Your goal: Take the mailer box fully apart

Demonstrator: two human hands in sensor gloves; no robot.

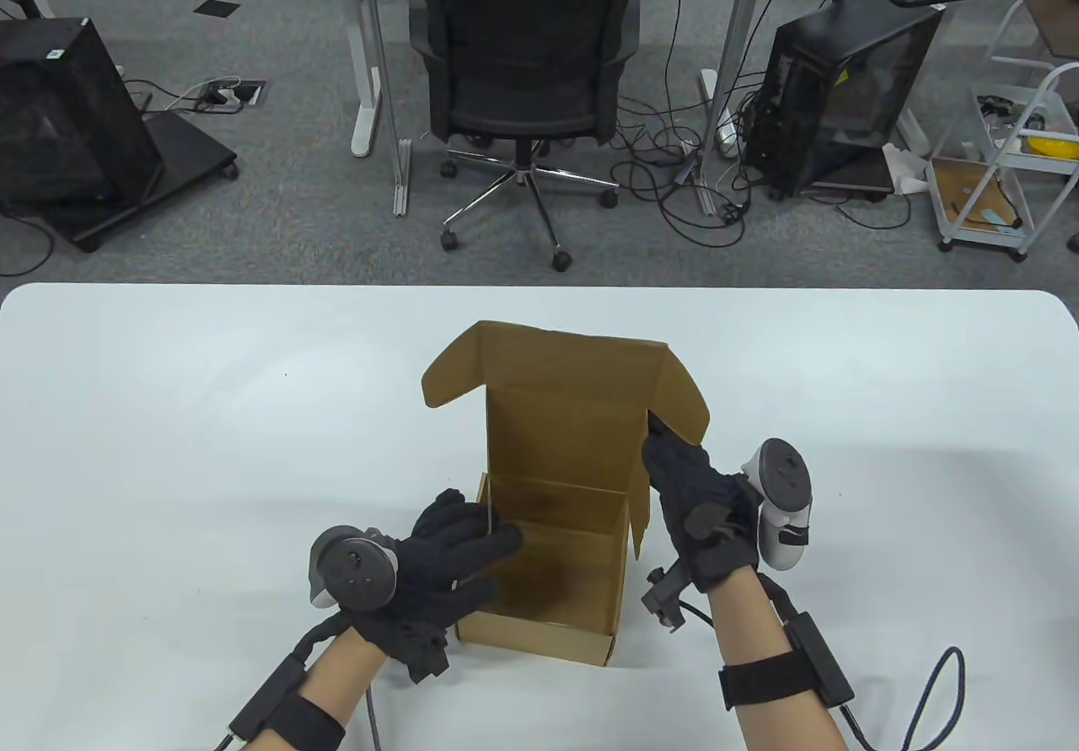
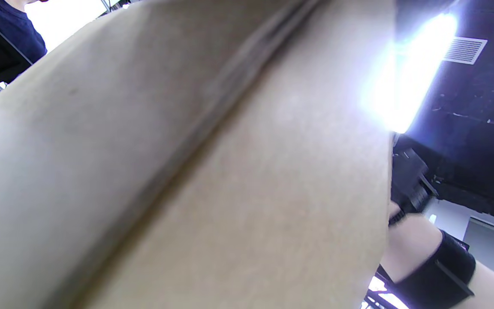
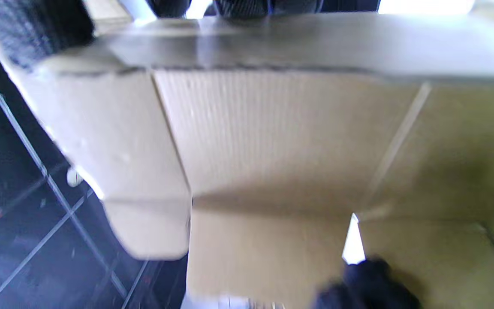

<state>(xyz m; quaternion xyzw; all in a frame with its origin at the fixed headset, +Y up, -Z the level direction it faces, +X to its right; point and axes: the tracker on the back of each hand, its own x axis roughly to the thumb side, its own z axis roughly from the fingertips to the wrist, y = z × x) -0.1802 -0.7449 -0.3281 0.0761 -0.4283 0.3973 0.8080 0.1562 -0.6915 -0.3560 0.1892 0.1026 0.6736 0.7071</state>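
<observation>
A brown cardboard mailer box (image 1: 556, 570) stands open on the white table (image 1: 169, 414), its lid (image 1: 560, 401) raised upright with side flaps spread. My left hand (image 1: 459, 553) grips the box's left wall, fingers reaching over the edge into the box. My right hand (image 1: 687, 490) holds the right side of the lid near its right flap (image 1: 679, 393), fingers (image 3: 247, 6) over the cardboard edge. In the left wrist view the cardboard (image 2: 187, 171) fills the frame. The right wrist view shows the box's panels (image 3: 272, 141) close up and blurred.
Beyond the table's far edge stand an office chair (image 1: 523, 68), desk legs, two black computer cases (image 1: 834, 93) and floor cables. A white cart (image 1: 1003, 161) stands at the far right. The box sits near the table's front middle.
</observation>
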